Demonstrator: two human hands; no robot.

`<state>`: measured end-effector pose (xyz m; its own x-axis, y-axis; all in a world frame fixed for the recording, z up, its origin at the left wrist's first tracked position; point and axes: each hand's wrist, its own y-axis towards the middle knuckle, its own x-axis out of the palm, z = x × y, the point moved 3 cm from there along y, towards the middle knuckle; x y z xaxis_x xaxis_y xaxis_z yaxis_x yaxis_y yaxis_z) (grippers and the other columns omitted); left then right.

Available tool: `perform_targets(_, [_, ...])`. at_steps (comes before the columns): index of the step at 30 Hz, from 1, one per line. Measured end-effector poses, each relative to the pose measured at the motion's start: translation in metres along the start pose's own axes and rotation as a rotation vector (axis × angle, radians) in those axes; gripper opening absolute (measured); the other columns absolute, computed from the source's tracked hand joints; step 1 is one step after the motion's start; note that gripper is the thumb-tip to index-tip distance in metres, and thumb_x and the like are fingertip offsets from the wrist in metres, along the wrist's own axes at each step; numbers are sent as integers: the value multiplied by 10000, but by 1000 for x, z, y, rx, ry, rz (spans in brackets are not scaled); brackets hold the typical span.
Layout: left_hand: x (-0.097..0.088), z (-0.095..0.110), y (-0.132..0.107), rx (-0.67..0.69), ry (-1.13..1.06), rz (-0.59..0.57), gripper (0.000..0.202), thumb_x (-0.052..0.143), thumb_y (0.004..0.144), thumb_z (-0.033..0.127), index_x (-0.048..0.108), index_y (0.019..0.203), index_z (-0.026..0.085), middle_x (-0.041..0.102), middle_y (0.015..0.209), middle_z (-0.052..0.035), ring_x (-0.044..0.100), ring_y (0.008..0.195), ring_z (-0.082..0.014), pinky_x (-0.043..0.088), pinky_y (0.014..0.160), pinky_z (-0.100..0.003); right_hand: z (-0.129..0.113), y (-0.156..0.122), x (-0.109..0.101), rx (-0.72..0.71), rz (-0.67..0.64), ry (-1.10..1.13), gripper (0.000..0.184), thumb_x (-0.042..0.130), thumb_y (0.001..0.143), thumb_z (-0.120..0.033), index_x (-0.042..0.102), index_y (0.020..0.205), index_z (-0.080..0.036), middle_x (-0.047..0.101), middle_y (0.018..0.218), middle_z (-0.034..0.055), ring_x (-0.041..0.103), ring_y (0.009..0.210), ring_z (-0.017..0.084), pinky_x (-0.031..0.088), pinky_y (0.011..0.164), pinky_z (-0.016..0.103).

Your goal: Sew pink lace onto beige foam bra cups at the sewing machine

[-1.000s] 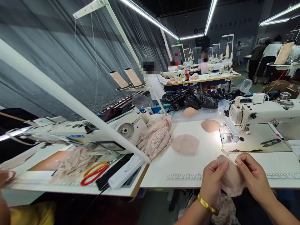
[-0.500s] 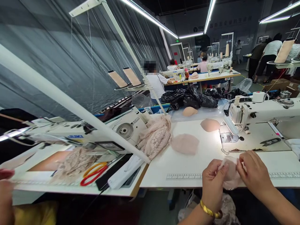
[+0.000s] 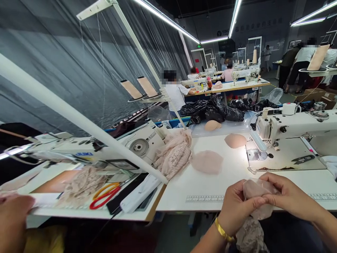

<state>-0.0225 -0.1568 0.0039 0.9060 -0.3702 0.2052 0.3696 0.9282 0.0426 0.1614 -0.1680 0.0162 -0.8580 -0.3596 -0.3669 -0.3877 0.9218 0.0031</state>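
Both my hands hold a beige padded cup with sheer mesh over it [image 3: 256, 198] at the front edge of the white sewing table [image 3: 210, 189]. My left hand [image 3: 235, 207], with a gold bracelet, pinches its left and lower edge. My right hand [image 3: 288, 196] grips its right side, fingers curled over the top. Lace fabric [image 3: 249, 235] hangs below the cup toward my lap. The white sewing machine [image 3: 289, 128] stands just behind my hands, its lamp lit over the needle plate.
A mesh cup piece [image 3: 207, 162], a foam cup [image 3: 235, 140] and a heap of pink lace [image 3: 175, 153] lie on the table. At left, another machine, red and yellow scissors [image 3: 105, 195] and a co-worker's hand [image 3: 13, 221]. Black bags [image 3: 216, 110] and other workers behind.
My hands have turned and pressed the cup together; my right hand has rolled over its top and my left thumb now meets the right fingers. The co-worker's hand at left has moved in.
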Motion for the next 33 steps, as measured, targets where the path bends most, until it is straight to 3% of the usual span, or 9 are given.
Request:
perform_targets(3, [-13, 20, -6, 464, 374, 67, 69, 797, 850, 206, 735, 868, 183, 714, 830, -34, 625, 770, -155, 497, 735, -275, -15, -15, -11, -163, -67, -176, 211, 606, 1012, -370, 615, 857, -228, 601, 843, 6, 580, 782, 161, 484, 690, 271])
perform_targets(5, [-16, 31, -10, 729, 531, 34, 122, 716, 888, 100, 726, 931, 214, 729, 912, -43, 643, 839, -166, 510, 772, -292, -26, -28, -18, -294, -211, -245, 120, 607, 1010, -279, 637, 899, -245, 622, 861, 15, 608, 800, 166, 495, 691, 272])
perform_targets(6, [-16, 35, -11, 807, 584, 9, 171, 694, 892, 67, 720, 954, 224, 728, 929, -43, 637, 848, -166, 508, 770, -293, -30, -33, -23, -341, -199, -271, 78, 603, 1008, -241, 645, 944, -255, 622, 863, 16, 613, 800, 167, 497, 679, 270])
perform_targets(8, [-14, 37, -10, 887, 655, -13, 230, 675, 887, 27, 709, 981, 235, 725, 929, -37, 606, 836, -164, 489, 745, -293, -36, -37, -31, -405, -36, -340, 102, 594, 1005, -185, 640, 1044, -267, 607, 885, 20, 605, 812, 168, 495, 676, 271])
perform_targets(11, [-7, 36, -10, 937, 685, -37, 262, 666, 878, 2, 695, 1005, 229, 732, 934, -32, 571, 805, -161, 462, 738, -312, -39, -35, -26, -467, 128, -472, 205, 573, 1008, -130, 601, 1161, -264, 581, 985, 39, 579, 900, 174, 488, 741, 289])
perform_targets(18, [-1, 33, -12, 952, 669, -36, 236, 669, 891, 22, 691, 1000, 231, 745, 930, -22, 584, 794, -153, 472, 762, -326, -40, -24, 4, -520, 49, -597, 146, 480, 1033, -81, 546, 1043, -211, 533, 954, 34, 499, 863, 169, 420, 714, 309])
perform_targets(24, [-5, 34, -12, 938, 669, -43, 211, 674, 907, 61, 701, 1005, 247, 757, 909, -28, 623, 775, -157, 492, 756, -328, -30, -26, -5, -465, 9, -519, 132, 490, 1030, -116, 531, 992, -236, 545, 936, 29, 530, 862, 179, 440, 707, 304])
perform_targets(29, [-1, 33, -10, 909, 647, -83, 230, 656, 913, 75, 714, 1019, 270, 763, 917, -24, 660, 779, -160, 486, 764, -332, -34, -26, -4, -501, 53, -522, 167, 549, 1007, -114, 578, 1091, -256, 565, 946, 21, 545, 855, 170, 443, 704, 289])
perform_targets(33, [0, 32, -10, 917, 643, -96, 221, 631, 933, 77, 715, 1012, 266, 764, 914, -21, 672, 771, -156, 485, 762, -334, -37, -24, -2, -501, 24, -554, 155, 500, 1024, -94, 548, 1013, -242, 530, 919, 15, 514, 834, 160, 416, 689, 285])
